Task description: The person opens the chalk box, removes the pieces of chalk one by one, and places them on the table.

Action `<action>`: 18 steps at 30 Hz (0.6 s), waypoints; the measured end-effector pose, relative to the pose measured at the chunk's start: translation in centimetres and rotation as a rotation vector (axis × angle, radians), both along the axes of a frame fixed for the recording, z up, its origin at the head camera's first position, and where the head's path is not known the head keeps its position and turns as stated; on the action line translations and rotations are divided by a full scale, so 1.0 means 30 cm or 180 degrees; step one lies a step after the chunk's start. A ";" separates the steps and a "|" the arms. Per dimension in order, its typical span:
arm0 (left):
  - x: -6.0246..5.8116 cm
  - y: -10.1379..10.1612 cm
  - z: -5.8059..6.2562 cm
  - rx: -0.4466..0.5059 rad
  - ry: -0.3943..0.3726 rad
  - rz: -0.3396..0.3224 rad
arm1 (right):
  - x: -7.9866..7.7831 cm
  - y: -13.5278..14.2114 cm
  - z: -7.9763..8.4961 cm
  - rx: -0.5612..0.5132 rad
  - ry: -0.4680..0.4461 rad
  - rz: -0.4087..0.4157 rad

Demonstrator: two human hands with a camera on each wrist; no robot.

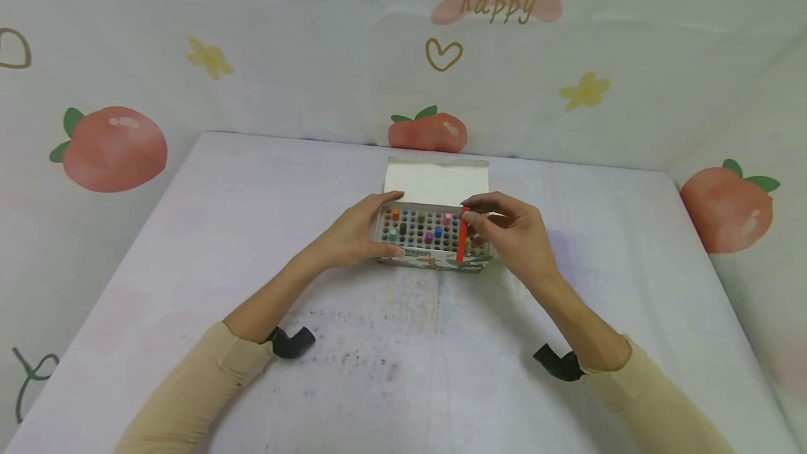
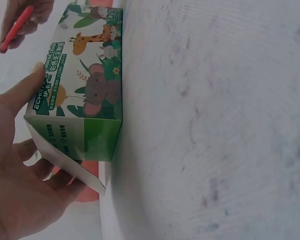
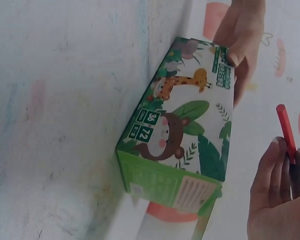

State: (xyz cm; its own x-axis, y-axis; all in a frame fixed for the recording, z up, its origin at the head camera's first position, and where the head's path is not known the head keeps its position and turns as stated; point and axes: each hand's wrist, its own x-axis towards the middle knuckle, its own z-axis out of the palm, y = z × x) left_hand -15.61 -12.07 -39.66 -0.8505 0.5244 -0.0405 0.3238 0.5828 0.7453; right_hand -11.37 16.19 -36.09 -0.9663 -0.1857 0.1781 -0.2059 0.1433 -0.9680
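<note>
Pale tabletop (image 1: 435, 391) below — the stick (image 1: 462, 238) is bright red.

We've got the box (image 1: 435, 261) on the worktop (image 1: 378, 398), towards its back edge, the backdrop (image 1: 315, 54) beyond! Behind the box we see its flap (image 1: 435, 184); inside, several sticks (image 1: 438, 231). On our left, the left hand (image 1: 347, 233) at the box's left end; opposite, the right hand (image 1: 517, 233), and between its fingertips, over the right part, the raised stick (image 1: 463, 237)!
</note>
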 end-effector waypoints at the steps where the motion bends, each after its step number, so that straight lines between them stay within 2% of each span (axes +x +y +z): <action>1: -0.002 0.001 -0.001 -0.0008 -0.0002 0.0001 | 0.003 -0.002 -0.001 -0.0028 -0.0024 0.0029; 10: -0.008 0.000 -0.008 0.0050 -0.0021 -0.0025 | 0.039 -0.040 -0.017 0.0016 -0.0174 0.0270; 18: -0.006 0.001 -0.008 0.0064 -0.0030 -0.0016 | 0.076 -0.076 -0.048 0.0115 -0.0335 0.0361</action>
State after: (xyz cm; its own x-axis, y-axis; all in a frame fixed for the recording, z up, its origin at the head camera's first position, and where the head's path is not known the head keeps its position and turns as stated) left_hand -15.80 -12.04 -39.90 -0.8475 0.5295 -0.0381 0.3195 0.5661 0.7599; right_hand -9.07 13.92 -37.52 -0.9517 -0.2992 0.0681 -0.1204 0.1598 -0.9798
